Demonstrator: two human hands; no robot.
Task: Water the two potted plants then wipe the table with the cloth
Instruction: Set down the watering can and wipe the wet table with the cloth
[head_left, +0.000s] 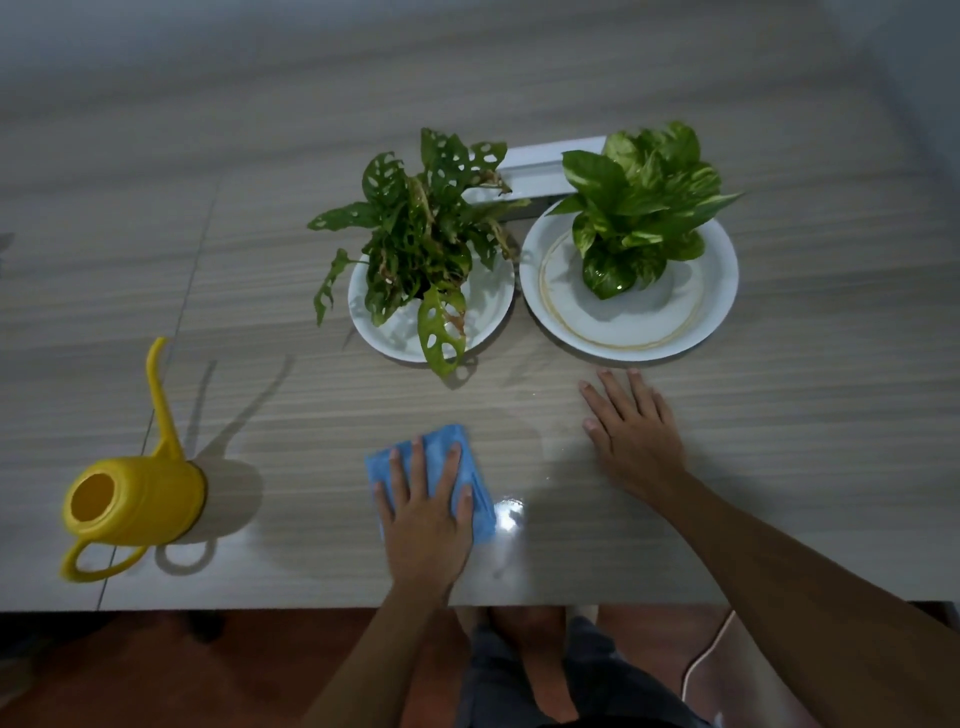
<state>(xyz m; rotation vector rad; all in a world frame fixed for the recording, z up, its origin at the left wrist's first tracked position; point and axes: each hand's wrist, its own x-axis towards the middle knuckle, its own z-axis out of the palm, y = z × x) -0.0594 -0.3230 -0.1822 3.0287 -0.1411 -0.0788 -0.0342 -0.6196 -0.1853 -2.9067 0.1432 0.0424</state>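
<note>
Folded blue cloth (439, 439) under left hand (423, 525), right hand (636, 441) on table (779, 415) — both grips wide

Bright yellow all over for the watering can (136, 501), plain sky blue for the cloth (440, 436), pale grey-beige with darker lengthwise streaks for the table (260, 291). Dark green flecked reddish-brown on the left plant (415, 234); light green marbled yellow on the right plant (644, 202). White for the left plate (488, 306) and the right plate (719, 270), the latter with a thin tan ring
</note>
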